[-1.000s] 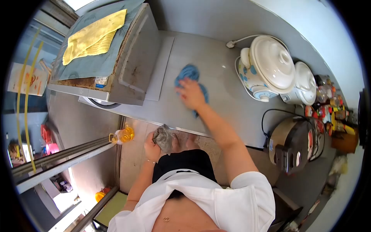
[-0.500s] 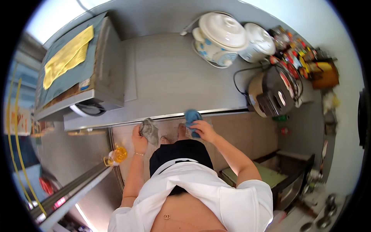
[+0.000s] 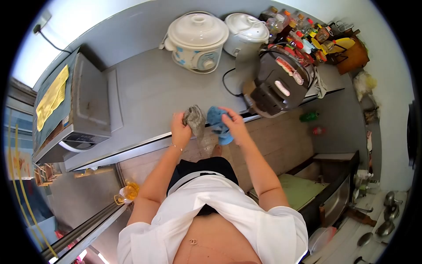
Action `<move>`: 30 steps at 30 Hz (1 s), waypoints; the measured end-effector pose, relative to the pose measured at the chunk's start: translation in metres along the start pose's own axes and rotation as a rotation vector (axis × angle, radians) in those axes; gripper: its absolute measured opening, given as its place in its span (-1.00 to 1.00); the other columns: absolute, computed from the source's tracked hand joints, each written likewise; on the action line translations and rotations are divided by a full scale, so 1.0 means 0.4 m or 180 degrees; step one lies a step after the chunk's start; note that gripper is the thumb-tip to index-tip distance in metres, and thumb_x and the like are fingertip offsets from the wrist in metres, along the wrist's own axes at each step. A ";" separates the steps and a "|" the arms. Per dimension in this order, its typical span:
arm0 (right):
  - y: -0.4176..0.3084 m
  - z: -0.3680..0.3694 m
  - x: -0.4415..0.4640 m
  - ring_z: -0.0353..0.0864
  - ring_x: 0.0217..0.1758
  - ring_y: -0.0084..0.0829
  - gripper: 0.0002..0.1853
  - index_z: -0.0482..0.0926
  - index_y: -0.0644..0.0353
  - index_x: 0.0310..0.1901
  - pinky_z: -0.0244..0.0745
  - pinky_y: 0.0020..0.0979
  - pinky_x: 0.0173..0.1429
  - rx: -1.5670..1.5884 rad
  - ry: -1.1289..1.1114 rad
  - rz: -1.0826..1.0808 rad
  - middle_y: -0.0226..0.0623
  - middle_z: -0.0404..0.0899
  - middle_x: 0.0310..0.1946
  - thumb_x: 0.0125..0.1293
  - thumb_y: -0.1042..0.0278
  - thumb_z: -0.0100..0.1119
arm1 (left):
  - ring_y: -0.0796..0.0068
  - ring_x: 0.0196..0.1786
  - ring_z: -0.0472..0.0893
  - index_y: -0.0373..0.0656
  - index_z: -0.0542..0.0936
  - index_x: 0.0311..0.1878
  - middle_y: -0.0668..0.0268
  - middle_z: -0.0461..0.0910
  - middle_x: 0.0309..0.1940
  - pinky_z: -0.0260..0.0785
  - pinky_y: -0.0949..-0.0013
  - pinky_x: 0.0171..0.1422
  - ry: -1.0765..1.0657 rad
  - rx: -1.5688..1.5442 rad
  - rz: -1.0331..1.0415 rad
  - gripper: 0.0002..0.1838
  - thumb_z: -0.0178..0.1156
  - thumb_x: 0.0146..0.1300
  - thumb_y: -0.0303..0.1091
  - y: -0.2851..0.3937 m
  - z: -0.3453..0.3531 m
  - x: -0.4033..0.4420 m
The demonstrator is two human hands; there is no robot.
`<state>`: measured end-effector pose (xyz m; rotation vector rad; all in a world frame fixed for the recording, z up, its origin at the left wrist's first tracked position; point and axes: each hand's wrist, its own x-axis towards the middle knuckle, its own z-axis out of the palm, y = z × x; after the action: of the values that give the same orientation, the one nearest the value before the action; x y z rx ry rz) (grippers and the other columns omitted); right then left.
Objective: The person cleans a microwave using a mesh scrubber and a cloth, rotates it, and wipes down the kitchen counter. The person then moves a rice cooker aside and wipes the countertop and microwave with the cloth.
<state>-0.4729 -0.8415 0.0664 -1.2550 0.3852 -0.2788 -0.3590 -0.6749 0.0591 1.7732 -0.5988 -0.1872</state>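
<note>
My left hand (image 3: pixel 180 129) is closed around a grey striped cloth (image 3: pixel 194 118), which hangs bunched near the counter's front edge. A blue cloth (image 3: pixel 218 125) is gripped in my right hand (image 3: pixel 235 127), its lower end hanging down. The two cloths are close side by side, with a small gap between them. Both hands are above the front edge of the grey counter (image 3: pixel 154 97). Part of each cloth is hidden by the fingers.
On the counter stand a white slow cooker (image 3: pixel 198 39), a smaller white pot (image 3: pixel 247 33), a dark rice cooker (image 3: pixel 279 81) and many bottles (image 3: pixel 303 35). At left, a microwave (image 3: pixel 90 105) carries a yellow cloth (image 3: pixel 52 97). An oil bottle (image 3: pixel 128 192) stands low at left.
Both hands have risen from below the counter edge to its front rim, bringing the cloths closer together. The view has turned toward the right side of the counter.
</note>
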 end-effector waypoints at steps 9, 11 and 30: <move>-0.007 -0.406 -0.147 0.51 -0.11 -0.46 -0.40 0.45 0.33 0.03 0.40 -0.44 0.02 -0.0870 0.0125 0.0458 -0.28 0.55 -0.16 -0.14 0.41 0.39 | 0.10 0.16 0.32 -0.27 0.26 0.20 0.00 0.30 0.13 0.20 0.27 0.22 -0.3330 0.0191 0.1135 -0.34 0.25 -0.02 -0.43 0.175 0.352 -0.021; -0.034 -0.549 -0.187 0.54 -0.16 -0.44 -0.44 0.47 0.36 -0.02 0.44 -0.40 -0.03 -0.0667 0.0501 0.0574 -0.25 0.56 -0.20 -0.18 0.48 0.36 | 0.02 0.20 0.29 -0.33 0.22 0.22 -0.07 0.29 0.13 0.15 0.25 0.29 -0.3487 0.0148 0.0695 -0.29 0.25 -0.02 -0.37 0.246 0.390 0.000; -0.549 -1.058 0.388 0.46 -0.49 -0.42 -0.85 0.51 0.16 -0.50 0.40 -0.42 -0.30 -0.0501 0.0855 0.0873 -0.38 0.51 -0.55 -0.13 0.30 0.12 | -0.05 0.18 0.29 0.11 -0.21 0.35 0.12 0.04 0.27 0.26 -0.17 0.13 -0.1559 -0.2644 -0.3233 -0.01 0.29 0.05 0.01 0.266 0.538 0.100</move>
<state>-0.5134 -1.3347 0.1465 -1.3039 0.8157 -0.1846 -0.4479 -0.8969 0.1034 1.0447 0.1300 -1.3806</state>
